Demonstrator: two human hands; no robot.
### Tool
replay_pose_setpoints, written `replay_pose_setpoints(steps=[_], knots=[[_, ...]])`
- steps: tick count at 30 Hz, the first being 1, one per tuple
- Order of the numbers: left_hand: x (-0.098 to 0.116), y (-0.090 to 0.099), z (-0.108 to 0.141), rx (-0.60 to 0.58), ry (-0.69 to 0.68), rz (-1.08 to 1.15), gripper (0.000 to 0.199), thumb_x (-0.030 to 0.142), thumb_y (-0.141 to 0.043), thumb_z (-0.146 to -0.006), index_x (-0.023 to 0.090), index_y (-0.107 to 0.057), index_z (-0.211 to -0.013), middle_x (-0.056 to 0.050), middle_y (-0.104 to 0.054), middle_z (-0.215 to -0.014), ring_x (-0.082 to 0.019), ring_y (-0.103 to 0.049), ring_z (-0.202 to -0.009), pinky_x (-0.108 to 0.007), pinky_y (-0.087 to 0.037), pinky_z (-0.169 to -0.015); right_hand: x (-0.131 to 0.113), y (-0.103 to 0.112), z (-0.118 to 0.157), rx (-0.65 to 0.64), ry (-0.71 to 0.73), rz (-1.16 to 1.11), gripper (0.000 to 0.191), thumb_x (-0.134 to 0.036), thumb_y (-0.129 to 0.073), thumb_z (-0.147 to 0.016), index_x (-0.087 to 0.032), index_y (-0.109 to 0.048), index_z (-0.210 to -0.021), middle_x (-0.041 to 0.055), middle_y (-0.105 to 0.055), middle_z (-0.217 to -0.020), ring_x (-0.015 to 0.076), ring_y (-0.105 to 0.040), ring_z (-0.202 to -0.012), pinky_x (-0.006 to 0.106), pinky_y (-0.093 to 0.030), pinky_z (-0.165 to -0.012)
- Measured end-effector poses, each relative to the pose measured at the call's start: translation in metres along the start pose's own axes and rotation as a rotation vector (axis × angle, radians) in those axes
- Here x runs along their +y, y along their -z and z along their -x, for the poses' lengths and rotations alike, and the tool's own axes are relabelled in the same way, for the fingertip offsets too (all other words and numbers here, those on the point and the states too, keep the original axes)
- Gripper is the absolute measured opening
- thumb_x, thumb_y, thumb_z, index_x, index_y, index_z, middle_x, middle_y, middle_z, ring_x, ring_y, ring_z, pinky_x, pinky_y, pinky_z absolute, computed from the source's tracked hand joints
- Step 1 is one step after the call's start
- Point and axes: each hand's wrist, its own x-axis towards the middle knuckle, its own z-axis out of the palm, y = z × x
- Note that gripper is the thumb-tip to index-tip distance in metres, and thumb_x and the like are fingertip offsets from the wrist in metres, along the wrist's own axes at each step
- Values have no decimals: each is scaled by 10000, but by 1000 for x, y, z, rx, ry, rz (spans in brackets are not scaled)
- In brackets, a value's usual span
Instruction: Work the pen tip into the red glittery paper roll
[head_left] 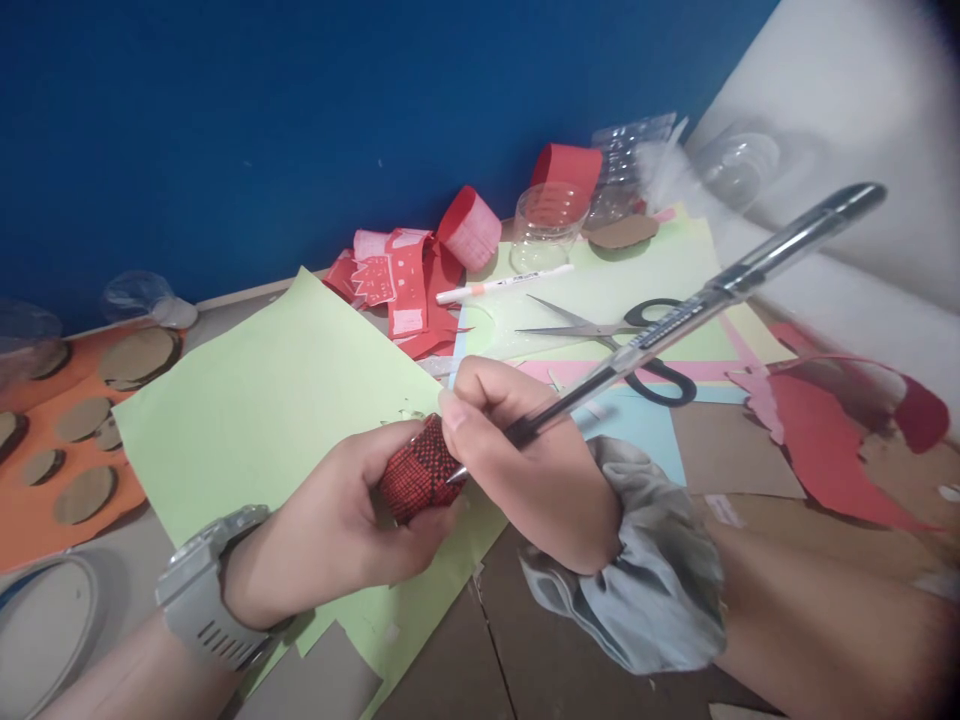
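Observation:
In the middle of the view, my left hand (352, 510) is wrapped round a small red piece (420, 472) covered in a black crosshatched pattern. My right hand (517, 450) grips a clear pen (652, 340) with a black grip, its tip touching or very near the right side of the red piece. Beneath my hands lies a large light green paper (277, 400). Open scissors (622, 335) with black handles lie behind my right hand. A white marker (510, 284) lies to the left of the scissors.
Red paper cutouts (409, 280) and a clear plastic cup (547, 225) stand at the back, by a blue wall (300, 130). Cardboard discs (139, 355) lie on orange paper (45, 520) at the left. Torn red paper (825, 430) lies at the right.

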Motion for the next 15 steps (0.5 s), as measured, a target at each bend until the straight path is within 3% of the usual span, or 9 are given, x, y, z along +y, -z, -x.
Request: replay_pose_setpoints(steps=[6,15], knots=[[-2,1,0,0,35,-6,91,158,-612,-822,169,-536,-870,7,-519,-777,-119,-465,-652,-200,-420,-551,-1,0,0,-2,-4,5,348,-168,-486,-884,-226,-293,-600,-57,-283,-569,97,-259,-516,275,-238,-479],[0,2,-2,-29,10,72,106,117,-598,-804,167,-506,-817,45,-433,-672,-77,-389,-556,-159,-360,-478,-2,-2,0,2,6,51,352,-149,-530,-852,-227,-311,-588,-57,-284,-555,92,-258,-497,276,-243,-464]])
